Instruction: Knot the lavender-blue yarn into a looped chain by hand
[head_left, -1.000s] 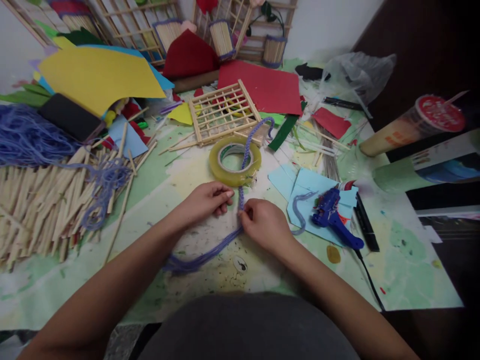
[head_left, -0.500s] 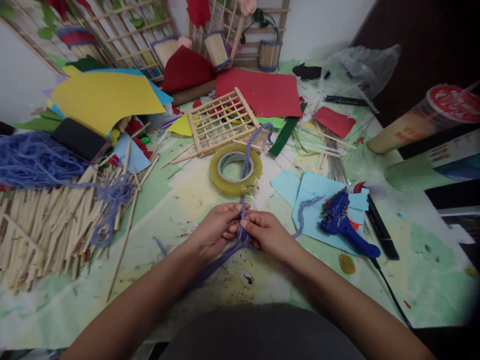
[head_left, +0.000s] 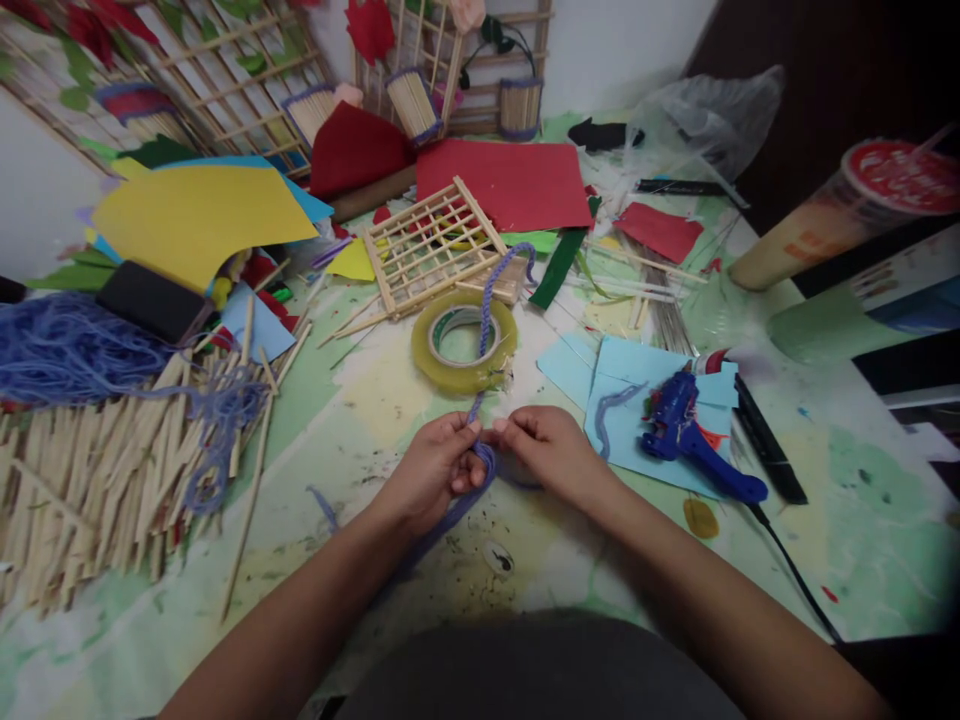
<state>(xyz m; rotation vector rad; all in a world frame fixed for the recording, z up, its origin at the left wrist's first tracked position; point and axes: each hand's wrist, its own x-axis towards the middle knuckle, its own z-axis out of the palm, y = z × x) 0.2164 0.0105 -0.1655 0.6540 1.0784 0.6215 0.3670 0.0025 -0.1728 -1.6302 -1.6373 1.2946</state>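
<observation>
On a cluttered table, seen from above, a purple braided cord is held between two bare hands, directly in front of the body. The cord's long axis is laid almost straight away from the person: from the fingers it is led beneath the near side of a roll of clear yellowish tape, up through the ring's hole and over its far rim, and its far end is curled beside a small wooden lattice.

By the left hand the near end of the braid is gripped, thumb against curled fingers, just short of the tape roll. From this grip the loose strands are looped over and trailed back toward the body, under the left forearm. The right hand is placed just to the right of the braid, its fingertips pinched together close to the left thumb — whether a strand is caught between them cannot be told. Of the two, the left hand is nearer the cord.

To the right, a blue glue gun is rested on light-blue card. To the left, a pile of thin wooden sticks is spread below a heap of purple yarn.
</observation>
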